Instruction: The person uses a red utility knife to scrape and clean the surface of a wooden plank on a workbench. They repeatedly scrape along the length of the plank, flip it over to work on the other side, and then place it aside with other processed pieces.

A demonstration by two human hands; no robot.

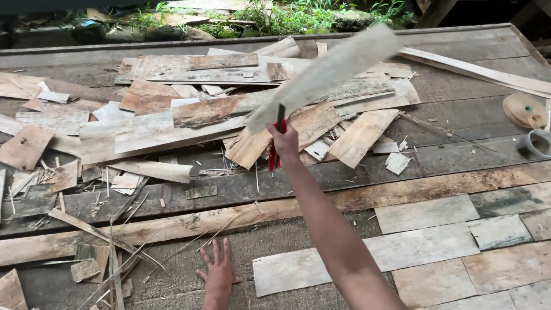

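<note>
- Veneer strip (330, 72): pale, long, blurred. Our right hand (284, 142) holds it raised over the scrap heap, fingers closed around its lower end.
- Red-handled tool (276, 138): gripped in the same right hand alongside the strip; we cannot tell its kind, perhaps a cutter.
- Left hand (218, 270): lies flat on the grey plank floor (459, 109), fingers spread open, holding nothing.
- Scrap heap (189, 109): loose, irregular veneer pieces, splinters and offcuts, piled across the upper left and middle, unsorted.
- Laid sheets (425, 247): rectangular veneer pieces set edge to edge in rows at lower right; we judge this portion done.
- Bare gap: floor between our left hand and the laid rows remains uncovered; we judge more pieces are wanted there, with plenty of stock left in the heap.
- Tape rolls (531, 123): one tan, one pale, at the right edge, well apart from both hands.
- Greenery (287, 17): beyond the far edge of the floor.
</note>
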